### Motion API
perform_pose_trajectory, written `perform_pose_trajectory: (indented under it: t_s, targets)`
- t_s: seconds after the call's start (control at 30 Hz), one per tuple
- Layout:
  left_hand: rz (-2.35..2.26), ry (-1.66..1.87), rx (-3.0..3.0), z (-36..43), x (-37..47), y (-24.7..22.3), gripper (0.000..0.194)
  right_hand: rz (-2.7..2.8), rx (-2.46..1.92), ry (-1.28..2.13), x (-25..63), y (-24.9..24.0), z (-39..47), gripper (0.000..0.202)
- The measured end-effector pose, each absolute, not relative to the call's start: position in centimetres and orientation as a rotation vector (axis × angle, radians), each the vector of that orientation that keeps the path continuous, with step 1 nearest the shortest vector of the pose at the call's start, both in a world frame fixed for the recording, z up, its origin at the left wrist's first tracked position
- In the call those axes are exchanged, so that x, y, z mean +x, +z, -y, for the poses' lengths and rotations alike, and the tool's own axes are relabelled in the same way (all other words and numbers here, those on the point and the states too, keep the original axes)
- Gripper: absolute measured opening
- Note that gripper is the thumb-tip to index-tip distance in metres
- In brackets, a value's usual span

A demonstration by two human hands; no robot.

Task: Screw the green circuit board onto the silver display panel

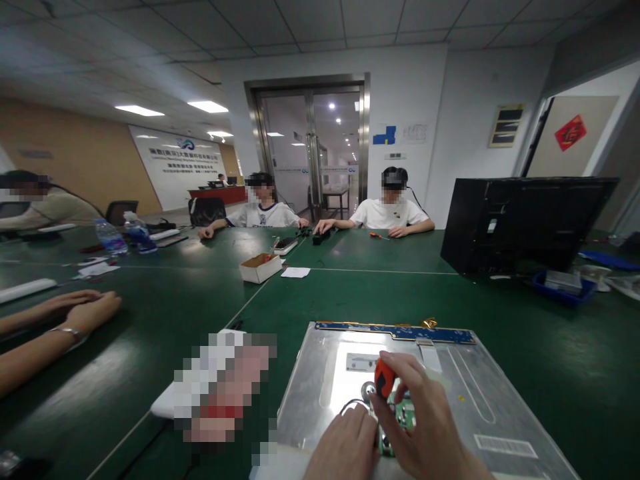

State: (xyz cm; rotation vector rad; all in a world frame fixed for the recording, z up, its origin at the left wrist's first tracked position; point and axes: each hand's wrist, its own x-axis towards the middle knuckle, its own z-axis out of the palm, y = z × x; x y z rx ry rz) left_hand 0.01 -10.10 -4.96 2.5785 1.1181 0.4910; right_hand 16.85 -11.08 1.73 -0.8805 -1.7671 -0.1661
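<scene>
My right hand (425, 420) is closed on a short orange and black screwdriver (384, 379), held upright over a small green circuit board (404, 410). That board lies on a large silver metal panel (465, 393) in front of me. Just left of the screwdriver, my left hand (345, 443) rests low at the board's edge, fingers bent; their tips and anything under them are hidden. A black cable (353, 403) curves beside it. Along the panel's far edge runs a narrow blue circuit strip (400, 331).
A blurred white and pink item (227, 380) lies left of the panel. Farther off are a small open box (261, 267), a black monitor (520, 223) and a blue tray (563, 287). Another person's hands (90, 310) rest at the left; two people sit opposite.
</scene>
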Motion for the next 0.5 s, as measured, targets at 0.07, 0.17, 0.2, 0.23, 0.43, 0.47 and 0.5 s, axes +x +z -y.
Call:
perform_pose_trajectory:
  t_s: [0.07,0.17,0.2,0.23,0.43,0.47,0.5]
  targets:
    - [-1.116,0.488,2.571,10.1,0.0,-4.7,0.024,1.773,-0.895,-0.185,17.0,1.6,11.1,0.044]
    - [-1.100,0.494,2.565,10.1,-0.1,-4.4,0.024,1.797,-0.904,-0.199,17.3,1.2,11.2,0.050]
    - [-1.095,0.499,2.567,10.1,-0.1,-4.4,0.024,1.812,-0.907,-0.198,17.4,1.1,11.3,0.052]
    - [-1.088,0.505,2.571,10.1,-0.1,-4.5,0.024,1.825,-0.913,-0.193,17.5,0.9,11.3,0.054]
    - [-1.060,0.538,2.609,10.0,-0.2,-5.2,0.025,1.848,-0.930,-0.106,18.0,0.3,11.6,0.058]
    - [-1.058,0.536,2.615,10.0,-0.2,-5.2,0.024,1.850,-0.929,-0.102,18.0,0.3,11.6,0.057]
    - [-1.056,0.533,2.621,10.1,-0.2,-5.2,0.023,1.849,-0.928,-0.102,17.9,0.3,11.6,0.057]
